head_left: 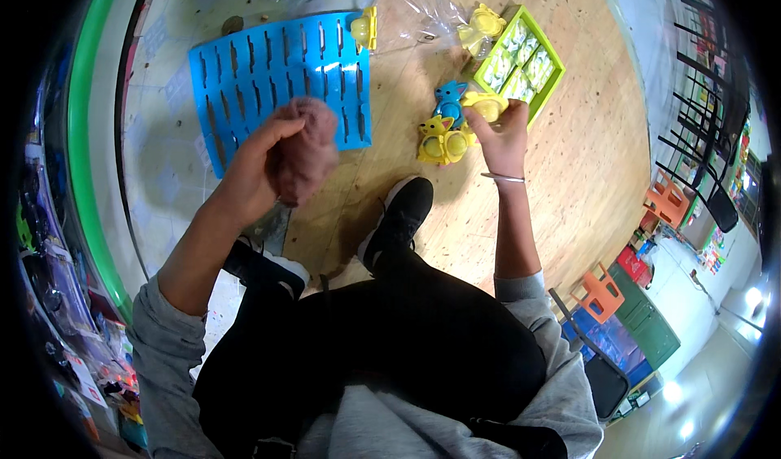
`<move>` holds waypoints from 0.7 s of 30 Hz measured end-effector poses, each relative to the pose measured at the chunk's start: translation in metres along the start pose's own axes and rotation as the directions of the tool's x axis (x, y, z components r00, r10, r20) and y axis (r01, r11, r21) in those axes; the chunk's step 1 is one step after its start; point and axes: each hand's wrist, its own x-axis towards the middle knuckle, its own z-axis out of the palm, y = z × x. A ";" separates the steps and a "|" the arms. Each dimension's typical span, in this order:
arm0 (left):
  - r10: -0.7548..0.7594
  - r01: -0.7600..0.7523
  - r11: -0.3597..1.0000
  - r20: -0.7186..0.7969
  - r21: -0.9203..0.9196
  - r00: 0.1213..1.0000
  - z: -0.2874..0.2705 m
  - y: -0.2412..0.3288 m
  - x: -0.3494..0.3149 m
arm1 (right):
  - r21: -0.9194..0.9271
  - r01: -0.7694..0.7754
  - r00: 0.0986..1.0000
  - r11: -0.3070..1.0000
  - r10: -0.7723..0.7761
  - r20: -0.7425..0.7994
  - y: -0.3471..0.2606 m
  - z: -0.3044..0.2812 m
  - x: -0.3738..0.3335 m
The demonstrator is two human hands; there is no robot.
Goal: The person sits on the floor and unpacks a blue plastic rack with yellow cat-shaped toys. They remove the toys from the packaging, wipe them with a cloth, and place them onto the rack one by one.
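Over wooden surface (586, 166), clutching mauve cloth (307, 154) inside curled fingers of left hand (256, 158) (bunched, probably to contain its folds); pinching yellow toy (488, 106) between thumb and fingers of right hand (504, 140), near lime-green tray (549, 93), perhaps leaving its middle uncovered.

Head fisheye: looks down from your head.
Lower edge: your black-clothed legs (366, 329), near.
Upper middle: flat tan wood-grain floor (586, 166), farther.
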 end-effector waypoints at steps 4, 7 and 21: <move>0.282 -0.283 0.959 0.129 -0.009 0.951 0.027 0.004 0.003 | 0.341 -0.317 0.922 0.885 0.203 0.331 -0.071 0.044 -0.018; 0.451 -0.503 0.809 0.229 0.304 0.863 0.042 0.002 0.003 | 0.270 -0.403 0.777 0.875 0.171 0.605 -0.096 0.062 -0.026; 0.789 -0.734 0.082 0.407 0.674 0.461 0.054 0.021 -0.028 | 0.231 -0.409 0.821 0.883 0.245 0.516 -0.135 0.066 -0.031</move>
